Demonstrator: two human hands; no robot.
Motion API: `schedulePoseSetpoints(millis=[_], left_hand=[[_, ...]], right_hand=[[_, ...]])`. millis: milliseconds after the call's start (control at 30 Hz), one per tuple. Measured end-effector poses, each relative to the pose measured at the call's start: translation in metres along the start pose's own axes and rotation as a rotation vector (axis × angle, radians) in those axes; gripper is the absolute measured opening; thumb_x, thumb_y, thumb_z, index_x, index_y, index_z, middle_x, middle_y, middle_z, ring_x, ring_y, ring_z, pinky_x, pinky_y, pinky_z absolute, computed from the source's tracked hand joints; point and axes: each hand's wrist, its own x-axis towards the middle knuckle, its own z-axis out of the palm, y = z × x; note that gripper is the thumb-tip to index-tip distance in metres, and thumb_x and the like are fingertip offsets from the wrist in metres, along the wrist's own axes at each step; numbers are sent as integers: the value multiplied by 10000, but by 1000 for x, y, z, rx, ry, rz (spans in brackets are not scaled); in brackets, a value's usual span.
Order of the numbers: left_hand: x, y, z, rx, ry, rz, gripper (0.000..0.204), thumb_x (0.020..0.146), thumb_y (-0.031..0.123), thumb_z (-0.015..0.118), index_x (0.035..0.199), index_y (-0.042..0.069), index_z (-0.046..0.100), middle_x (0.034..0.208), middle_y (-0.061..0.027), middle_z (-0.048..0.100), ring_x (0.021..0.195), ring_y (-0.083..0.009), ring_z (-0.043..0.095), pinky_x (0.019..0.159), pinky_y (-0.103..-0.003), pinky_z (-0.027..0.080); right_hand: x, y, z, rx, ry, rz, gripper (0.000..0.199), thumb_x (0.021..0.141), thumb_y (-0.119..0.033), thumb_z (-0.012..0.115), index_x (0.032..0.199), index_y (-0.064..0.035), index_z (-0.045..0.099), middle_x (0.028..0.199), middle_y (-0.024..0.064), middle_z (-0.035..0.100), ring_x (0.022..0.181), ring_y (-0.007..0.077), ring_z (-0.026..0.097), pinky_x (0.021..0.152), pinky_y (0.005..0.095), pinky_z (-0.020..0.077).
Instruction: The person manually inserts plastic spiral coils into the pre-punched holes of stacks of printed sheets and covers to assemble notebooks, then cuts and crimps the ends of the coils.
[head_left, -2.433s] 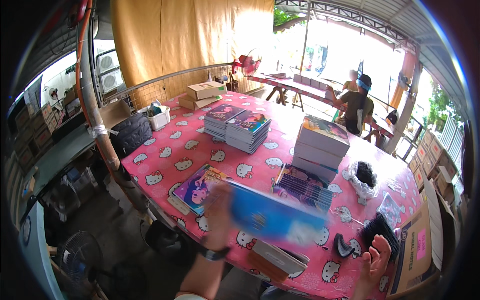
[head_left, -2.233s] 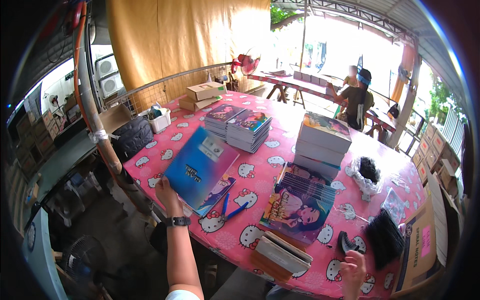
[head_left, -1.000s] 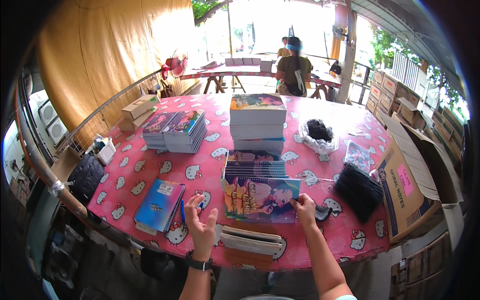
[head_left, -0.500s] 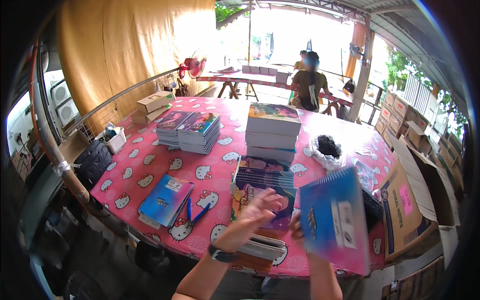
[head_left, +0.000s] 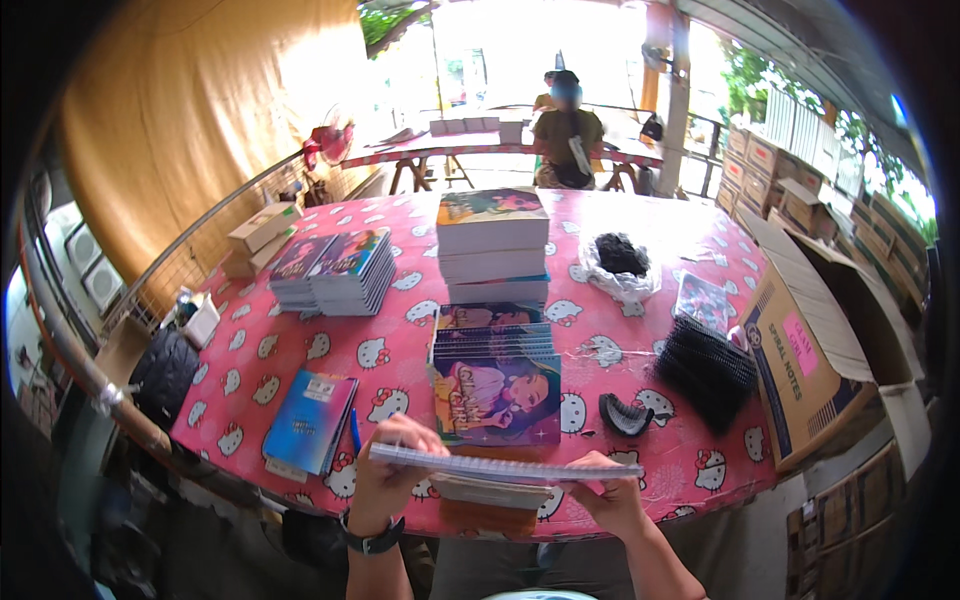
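Note:
Both my hands hold a spiral notebook level in front of me, seen nearly edge-on with its coil along the far edge. My left hand is closed around its left end. On its right end my right hand grips with thumb and fingers. Just beyond it lies a row of overlapping spiral notebooks with an illustrated cover. Under the held notebook, a small stack of boards is partly hidden. A blue-and-pink notebook pile lies to the left, beside a blue tool handle, mostly hidden by my left hand.
Tall book stacks stand mid-table, more book piles at left. Rightward are a black coil bundle, a curved black coil piece, a plastic bag and an open carton. A person sits at a far table.
The notebook swung from upright at the right to level before me. My left hand, open before, now grips it too. The black coils at right are uncovered, and the view has shifted right.

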Motion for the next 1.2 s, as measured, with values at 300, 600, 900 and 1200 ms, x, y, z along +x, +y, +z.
schedulePoseSetpoints(millis=[300, 600, 900, 1200], left_hand=[[-16, -9, -9, 141, 81, -91, 290, 780, 0, 727, 927, 58, 484, 870, -94, 565, 798, -184, 617, 705, -302, 543], [-11, -3, -1, 241, 107, -27, 319, 780, 76, 749, 955, 63, 483, 898, -74, 561, 866, -182, 587, 780, -314, 507], [-14, -22, 16, -124, 494, -71, 596, 766, 108, 748, 1275, 18, 452, 1010, -43, 568, 962, -152, 563, 971, -328, 428], [-30, -22, 11, 83, 408, 4, 400, 725, -1, 757, 1032, 61, 508, 942, -70, 565, 830, -150, 559, 759, -305, 496]], right_hand=[[-2, 14, -1, -199, -46, -55, 186, 780, -37, 713, 951, -11, 645, 790, 123, 635, 707, 271, 627, 616, 338, 496], [-4, 12, -4, -118, -30, -49, 266, 723, -7, 724, 979, -23, 652, 815, 110, 651, 702, 252, 626, 598, 336, 495], [1, -16, 5, -208, 0, -278, 420, 630, 40, 692, 1037, -59, 669, 766, 72, 617, 638, 223, 581, 562, 329, 491], [9, 3, -11, -196, -146, -62, 293, 665, 9, 705, 950, -39, 657, 854, 94, 663, 753, 255, 645, 636, 336, 520]])
